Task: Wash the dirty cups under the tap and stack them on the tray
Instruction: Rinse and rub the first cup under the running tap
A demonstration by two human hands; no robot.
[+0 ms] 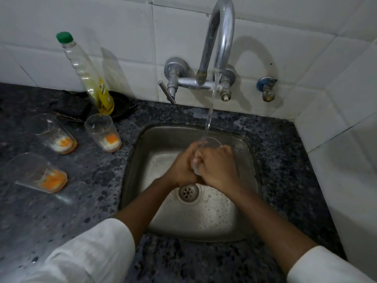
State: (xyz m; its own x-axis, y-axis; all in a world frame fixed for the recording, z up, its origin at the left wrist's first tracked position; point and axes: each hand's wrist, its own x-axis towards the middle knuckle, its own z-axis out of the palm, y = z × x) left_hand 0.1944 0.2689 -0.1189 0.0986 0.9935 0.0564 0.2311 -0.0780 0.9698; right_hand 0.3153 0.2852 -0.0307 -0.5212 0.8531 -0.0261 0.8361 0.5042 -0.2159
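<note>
Sleeves: white cuffs at the near edge, both forearms reaching out over the sink [244, 152]
Left hand [182, 166]: closed round the cup from its own side, fingers curled onto the glass
Right hand [219, 166]: wrapped over the same cup from the other side, touching the left hand
Cup in hand [196, 169]: clear glass, mostly hidden between the two palms, rim pointing away toward the stream; whether any residue is left in it I cannot tell
Drain [188, 192]: just nearer than the hands, wet steel with droplets around it
Water [208, 123]: falls from the tap [221, 33] straight onto the cup, just beyond the fingers
Dirty cups: three to the left of the left hand on the counter [71, 211], well apart from the sink, each with orange and white dregs: nearest cup [37, 173], far-left cup [55, 133], cup by the bottle [103, 132]
Soap bottle [87, 76]: behind those cups, leaning
Tray: none in view; a dark dish behind the bottle may be it
Progress: judged early, one cup being rinsed, three unwashed, nothing stacked
</note>
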